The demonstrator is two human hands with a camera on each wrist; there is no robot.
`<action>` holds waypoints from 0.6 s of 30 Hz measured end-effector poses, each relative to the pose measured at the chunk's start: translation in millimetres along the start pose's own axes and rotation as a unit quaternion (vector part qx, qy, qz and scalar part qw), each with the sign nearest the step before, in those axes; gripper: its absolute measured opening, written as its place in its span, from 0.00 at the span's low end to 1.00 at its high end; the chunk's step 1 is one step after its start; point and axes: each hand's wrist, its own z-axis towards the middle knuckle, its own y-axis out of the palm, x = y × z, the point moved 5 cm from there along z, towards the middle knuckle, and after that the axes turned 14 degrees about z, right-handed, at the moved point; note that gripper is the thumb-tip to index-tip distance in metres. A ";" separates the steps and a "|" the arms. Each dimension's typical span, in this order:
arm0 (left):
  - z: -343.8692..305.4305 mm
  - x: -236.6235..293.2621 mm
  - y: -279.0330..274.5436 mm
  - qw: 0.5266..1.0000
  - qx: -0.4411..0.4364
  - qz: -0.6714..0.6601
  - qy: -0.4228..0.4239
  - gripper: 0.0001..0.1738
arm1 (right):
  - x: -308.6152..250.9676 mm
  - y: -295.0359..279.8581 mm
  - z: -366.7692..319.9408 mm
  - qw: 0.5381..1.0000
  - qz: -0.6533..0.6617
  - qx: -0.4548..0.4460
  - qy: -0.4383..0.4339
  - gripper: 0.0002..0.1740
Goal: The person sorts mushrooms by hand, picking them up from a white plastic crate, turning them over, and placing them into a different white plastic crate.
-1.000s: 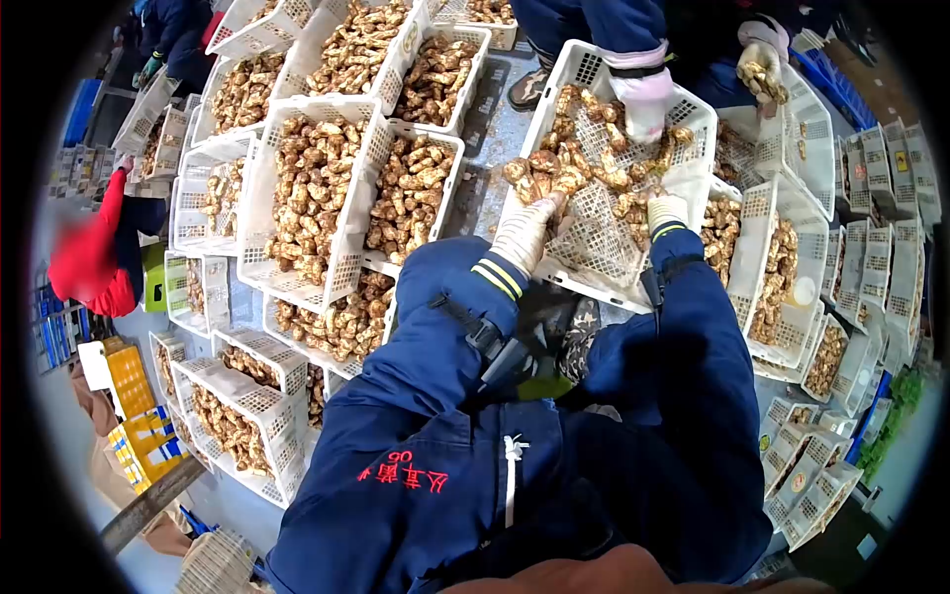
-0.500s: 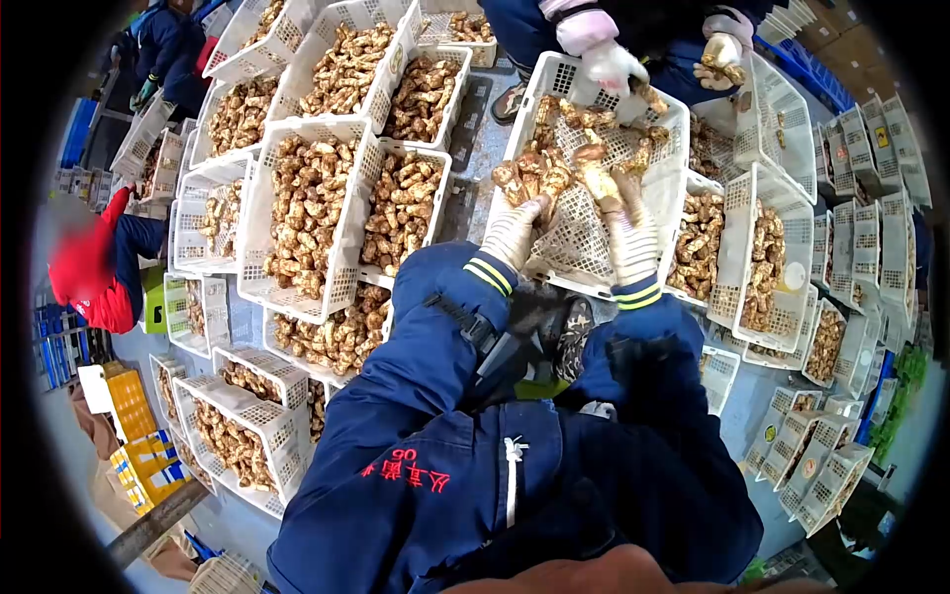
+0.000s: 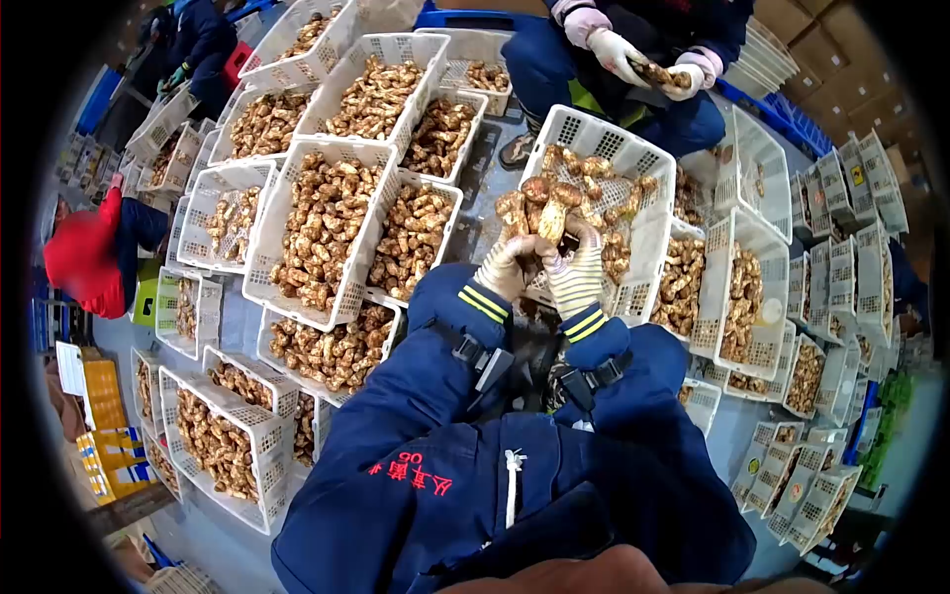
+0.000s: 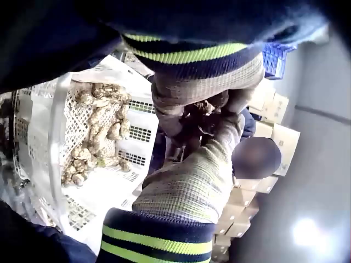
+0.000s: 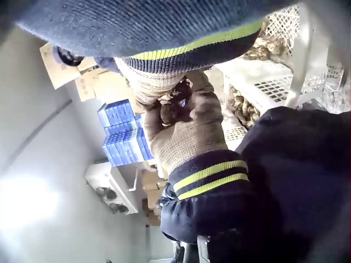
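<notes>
Both hands wear pale striped knit gloves and meet over the near side of a white perforated crate with mushrooms scattered in it. My left hand grips a bunch of brown-and-cream mushrooms that stick up past its fingers. Right beside it, my right hand holds a mushroom, its fingers curled against the left fingertips. A thick pale-stemmed mushroom rises between the two hands. In both wrist views the gloves hide most of what is held, apart from dark mushroom parts between them.
Across the crate, a seated person in gloves handles a mushroom. Filled crates stand stacked at the left, with more crates close on the right. Farther left is a person in red.
My right hand has left the crate's right side with a mushroom and come against my left hand. The person opposite has drawn both hands out of the crate area and brought them together.
</notes>
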 end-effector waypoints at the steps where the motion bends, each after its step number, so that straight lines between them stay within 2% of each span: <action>1: -7.1 4.7 -1.9 0.998 0.038 -0.041 0.007 0.12 | -17.4 5.9 0.6 0.999 -0.028 -0.015 -0.007 0.39; 3: -29.9 31.4 12.8 0.994 0.004 -0.111 0.017 0.11 | -29.4 24.0 -5.7 0.991 -0.097 -0.087 -0.026 0.39; 4: -37.6 27.3 -7.2 0.995 0.012 -0.101 0.024 0.15 | -37.1 34.4 -11.3 0.994 -0.067 -0.080 -0.031 0.36; 5: -52.7 46.4 -4.2 0.993 0.047 -0.098 0.053 0.22 | -39.4 48.3 -17.6 0.995 -0.028 -0.090 -0.039 0.36; 7: -83.9 80.7 -5.9 0.989 0.088 -0.002 0.118 0.18 | -45.4 78.8 -32.3 0.990 0.043 -0.138 -0.005 0.36; 8: -102.7 93.3 -6.0 0.985 0.112 0.015 0.129 0.20 | -54.3 90.4 -39.3 0.984 0.023 -0.174 -0.011 0.35; 9: -120.5 82.9 -38.1 0.986 0.138 0.018 0.097 0.21 | -74.3 102.1 -45.8 0.978 0.010 -0.205 -0.030 0.32; 11: -158.8 87.1 -65.9 0.973 0.178 0.041 0.139 0.24 | -81.4 127.2 -68.6 0.951 0.017 -0.308 0.014 0.28; 12: -175.6 87.3 -77.1 0.980 0.160 0.017 0.113 0.30 | -82.9 138.6 -81.4 0.937 -0.029 -0.342 -0.070 0.25; 13: -197.8 93.8 -82.6 0.968 0.185 0.049 0.164 0.35 | -95.6 148.6 -89.1 0.919 -0.001 -0.381 -0.096 0.19; 16: -274.3 56.2 -134.6 0.968 0.230 0.006 0.097 0.38 | -108.4 163.2 -100.9 0.878 0.073 -0.464 -0.092 0.13; 18: -328.8 34.5 -157.3 0.945 0.322 -0.022 0.047 0.34 | -112.6 164.0 -101.8 0.896 0.069 -0.431 -0.082 0.10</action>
